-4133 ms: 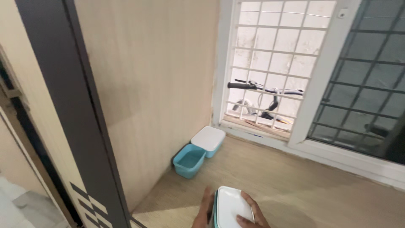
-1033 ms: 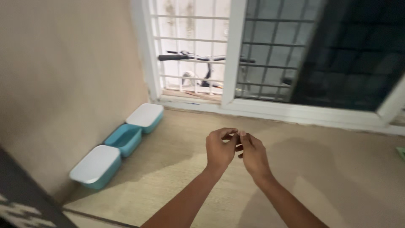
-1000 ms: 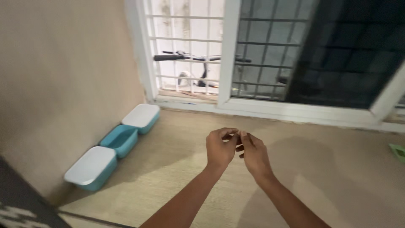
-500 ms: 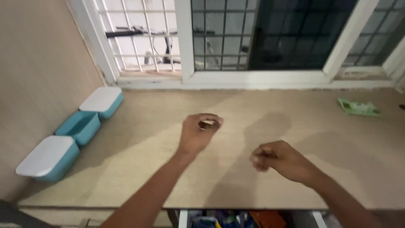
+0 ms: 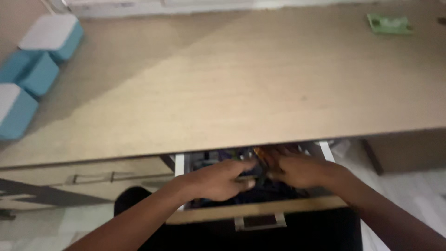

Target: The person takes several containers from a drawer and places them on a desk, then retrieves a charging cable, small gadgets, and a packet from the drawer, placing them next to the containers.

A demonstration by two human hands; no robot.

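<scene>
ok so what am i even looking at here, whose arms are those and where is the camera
The camera sits on a person's head and looks down, so the two bare arms are that person's own. There is only this one view. The left hand and right hand both reach into an open drawer under a wooden desktop. The drawer is dim and blurred: it holds a jumble of small dark and orange things, and I cannot tell whether either hand has hold of one. On the desktop, at the far left, stand three blue boxes; two show white lids. At the far right lies a small green flat packet. A closed drawer sits to the left.
</scene>
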